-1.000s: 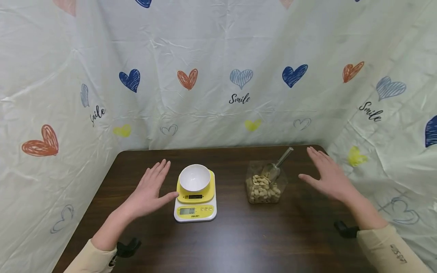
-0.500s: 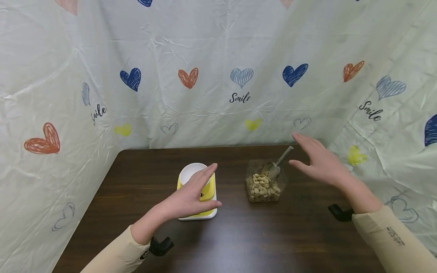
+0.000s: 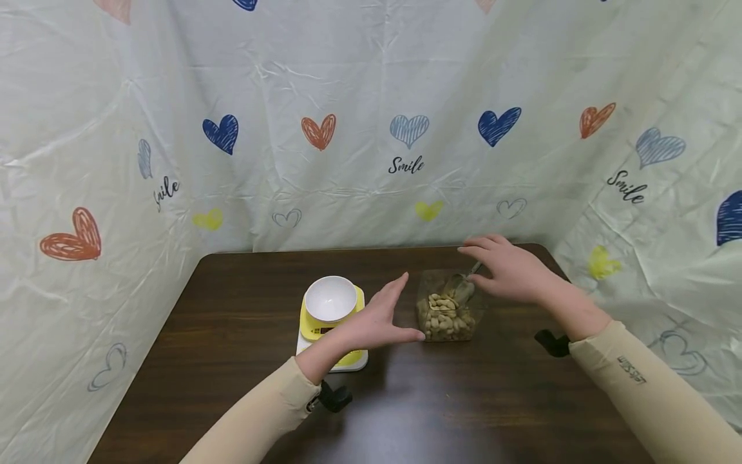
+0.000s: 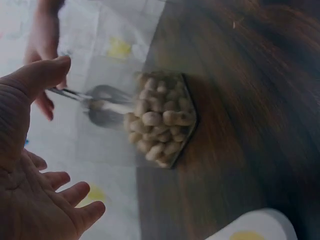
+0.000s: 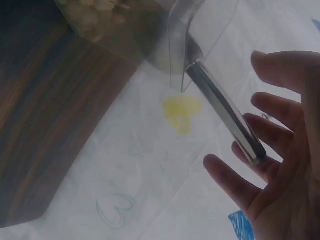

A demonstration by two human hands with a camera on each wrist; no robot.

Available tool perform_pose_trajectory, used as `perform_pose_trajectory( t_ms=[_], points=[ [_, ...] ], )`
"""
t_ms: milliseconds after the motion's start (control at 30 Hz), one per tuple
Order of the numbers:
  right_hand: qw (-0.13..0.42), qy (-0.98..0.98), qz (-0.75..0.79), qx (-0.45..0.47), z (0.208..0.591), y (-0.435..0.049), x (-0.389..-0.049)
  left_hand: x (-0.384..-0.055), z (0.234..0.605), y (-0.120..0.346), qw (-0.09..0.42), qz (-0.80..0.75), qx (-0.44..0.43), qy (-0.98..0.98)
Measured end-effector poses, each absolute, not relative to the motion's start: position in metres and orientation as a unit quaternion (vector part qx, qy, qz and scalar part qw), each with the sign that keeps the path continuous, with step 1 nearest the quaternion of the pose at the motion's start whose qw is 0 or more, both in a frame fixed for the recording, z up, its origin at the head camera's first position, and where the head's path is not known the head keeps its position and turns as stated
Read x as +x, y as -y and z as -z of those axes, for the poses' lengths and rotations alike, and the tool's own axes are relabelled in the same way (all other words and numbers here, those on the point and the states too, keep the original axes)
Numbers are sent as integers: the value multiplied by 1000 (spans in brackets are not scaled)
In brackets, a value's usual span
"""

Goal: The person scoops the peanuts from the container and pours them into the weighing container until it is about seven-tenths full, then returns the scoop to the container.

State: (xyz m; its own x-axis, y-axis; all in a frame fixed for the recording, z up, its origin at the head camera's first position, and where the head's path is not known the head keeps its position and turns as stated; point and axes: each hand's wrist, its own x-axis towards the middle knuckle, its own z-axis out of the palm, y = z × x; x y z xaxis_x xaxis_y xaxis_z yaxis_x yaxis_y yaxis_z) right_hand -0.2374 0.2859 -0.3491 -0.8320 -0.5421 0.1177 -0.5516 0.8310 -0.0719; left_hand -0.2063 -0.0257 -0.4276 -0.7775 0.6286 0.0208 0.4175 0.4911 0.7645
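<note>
Hovering at the right side of the clear box [image 3: 428,283], the person's right grip [image 3: 510,267] holds nothing: its thumb and fingers are parted beside the handle of the scoop [image 5: 225,110], and whether they touch it I cannot tell. The left grip [image 3: 377,319] is spread too, thumb apart from fingers, just left of the box and without a hold on it; that pose looks suited to steadying the box's wall.

The scoop leans with its blade inside the box and its handle slanting up past the right rim, which probably leaves it handy for the right grip. The box stands on the desk [image 3: 406,419], its lower part filled with unshelled peanuts [image 3: 445,322], the blade against them. To the left of the box, a white bowl [image 3: 332,299] sits upright on a kitchen scale [image 3: 350,358], presumably so its contents can be weighed; nothing shows inside the bowl.
</note>
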Motion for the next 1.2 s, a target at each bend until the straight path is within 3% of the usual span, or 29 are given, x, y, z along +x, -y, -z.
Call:
perform_pose_trajectory(
  t_ms=[267,700,1000,1200],
  points=[
    [47,953,-4,301,355,-278,-243,-228,442,1,139,-420,260,-858],
    [33,947,95,304,357,-267,-249,-242,448,-22,167,-424,256,-852],
    [64,931,95,347,362,-268,-253,-248,456,-25,155,-429,267,-849],
    [56,927,66,365,363,-274,-257,-249,454,-27,145,-425,273,-851]
  ],
)
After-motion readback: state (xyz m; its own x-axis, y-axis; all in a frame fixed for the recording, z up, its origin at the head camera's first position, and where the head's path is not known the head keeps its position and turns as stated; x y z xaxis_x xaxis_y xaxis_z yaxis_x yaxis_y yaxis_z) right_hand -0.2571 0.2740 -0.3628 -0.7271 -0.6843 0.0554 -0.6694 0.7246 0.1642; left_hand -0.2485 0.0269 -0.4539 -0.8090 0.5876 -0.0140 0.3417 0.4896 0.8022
